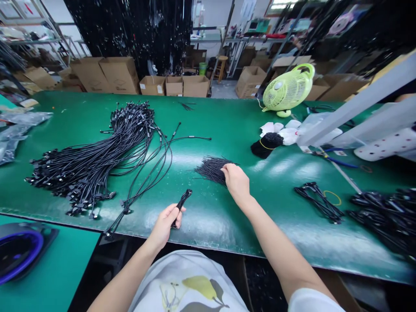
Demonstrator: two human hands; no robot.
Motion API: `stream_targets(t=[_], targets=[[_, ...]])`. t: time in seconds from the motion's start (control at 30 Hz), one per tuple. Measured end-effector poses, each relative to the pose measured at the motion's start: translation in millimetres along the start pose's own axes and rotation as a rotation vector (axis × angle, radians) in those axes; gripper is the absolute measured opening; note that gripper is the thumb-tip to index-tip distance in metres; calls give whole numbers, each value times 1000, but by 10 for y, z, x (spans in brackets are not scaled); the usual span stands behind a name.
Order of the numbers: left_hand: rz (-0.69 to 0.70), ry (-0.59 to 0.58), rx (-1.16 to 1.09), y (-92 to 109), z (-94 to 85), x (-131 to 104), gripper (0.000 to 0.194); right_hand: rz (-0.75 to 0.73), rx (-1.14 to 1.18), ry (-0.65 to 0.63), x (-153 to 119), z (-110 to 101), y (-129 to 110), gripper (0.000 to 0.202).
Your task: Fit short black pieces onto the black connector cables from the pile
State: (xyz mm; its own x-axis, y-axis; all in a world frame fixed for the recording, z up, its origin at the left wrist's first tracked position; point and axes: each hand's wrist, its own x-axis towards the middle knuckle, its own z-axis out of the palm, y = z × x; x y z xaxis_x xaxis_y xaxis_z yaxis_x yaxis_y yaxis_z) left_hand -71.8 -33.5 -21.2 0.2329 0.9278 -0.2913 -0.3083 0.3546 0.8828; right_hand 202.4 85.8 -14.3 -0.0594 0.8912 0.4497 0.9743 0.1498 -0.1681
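Note:
My left hand [169,219] is closed around a folded black cable [183,200] near the table's front edge. Thin black ties [211,169] lie in a loose pile at the middle of the green table [195,117]. The fingers of my right hand [234,177] are pinched together at the right end of this pile; whatever is between the fingertips is too small to make out. To the left spreads a big heap of long black cables [97,156], with a few strands reaching toward the centre.
A green fan [287,89] and a banded black bundle [266,145] stand at the back right. Coiled cables [320,201], more cable bundles [386,216] and blue-handled pliers [344,163] lie right. A grey post [360,97] slants across the right side. Plastic bags [16,130] lie far left.

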Motion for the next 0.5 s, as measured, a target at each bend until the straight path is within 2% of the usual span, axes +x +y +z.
stream_targets(t=[0.07, 0.13, 0.27, 0.33, 0.4, 0.5], targets=[[-2, -6, -45, 26, 51, 9, 44, 16, 63, -26, -30, -52, -109, 27], [-6, -18, -110, 63, 115, 20, 51, -3, 238, -134, -131, -113, -299, 24], [-7, -51, -199, 117, 215, 48, 70, -51, 796, -596, -495, -243, -802, 16], [29, -38, -152, 117, 218, 71, 65, -40, 892, -702, -645, -302, -1001, 17], [93, 10, -29, 92, 192, 97, 57, -96, 790, -647, -713, -349, -1128, 18], [184, 94, 224, 12, 133, 128, 53, -382, 414, -396, -697, -395, -1215, 23]])
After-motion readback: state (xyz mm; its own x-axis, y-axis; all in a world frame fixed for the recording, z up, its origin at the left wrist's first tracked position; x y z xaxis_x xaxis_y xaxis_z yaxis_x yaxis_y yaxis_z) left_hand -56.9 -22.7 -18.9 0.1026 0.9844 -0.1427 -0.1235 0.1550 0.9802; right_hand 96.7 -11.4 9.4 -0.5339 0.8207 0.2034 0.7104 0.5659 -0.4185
